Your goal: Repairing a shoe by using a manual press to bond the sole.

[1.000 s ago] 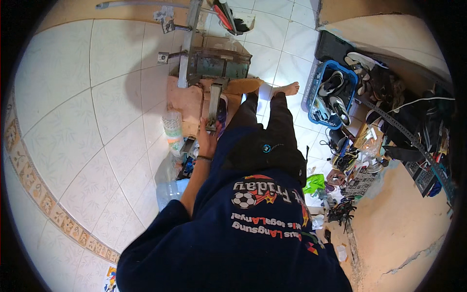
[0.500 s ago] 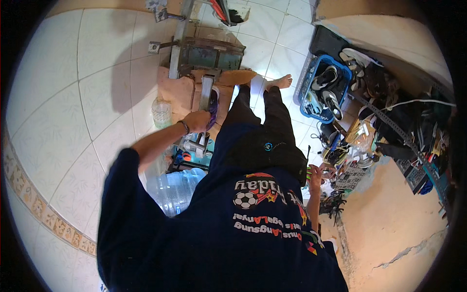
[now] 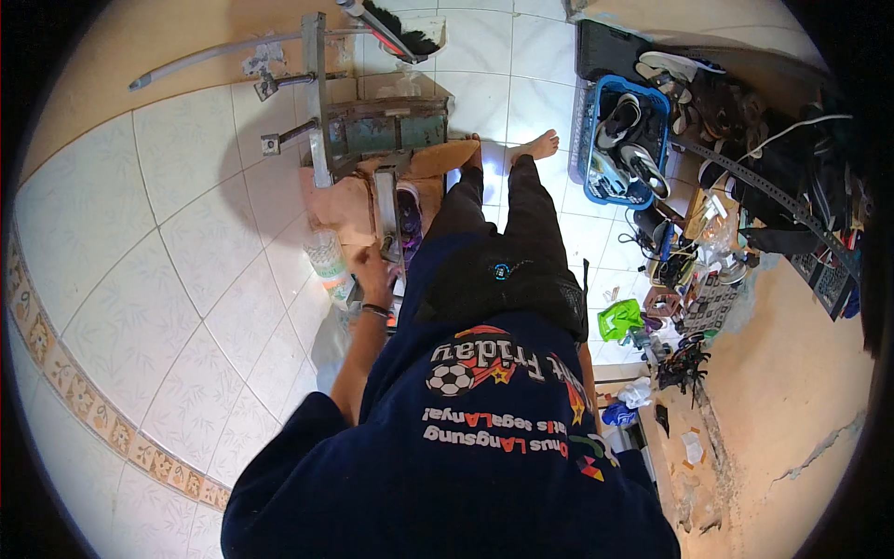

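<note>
My left hand, a dark band at its wrist, is at the lower end of an upright grey metal bar. Its fingers look curled against the bar, though they show only in part. Just right of the bar sits a dark purple shoe. A clear plastic bottle with a green-and-white label stands left of the hand. My right forearm shows only as a sliver beside the shirt; its hand is hidden.
Ahead stands a metal frame with sideways pegs. To the right are a blue basket of shoes, a bright green bag, and a cluttered heap with cables. A tiled wall runs along the left.
My left hand has moved lower and nearer to me along the bar. My right hand, visible earlier at my right side, has gone out of sight. The view has shifted slightly.
</note>
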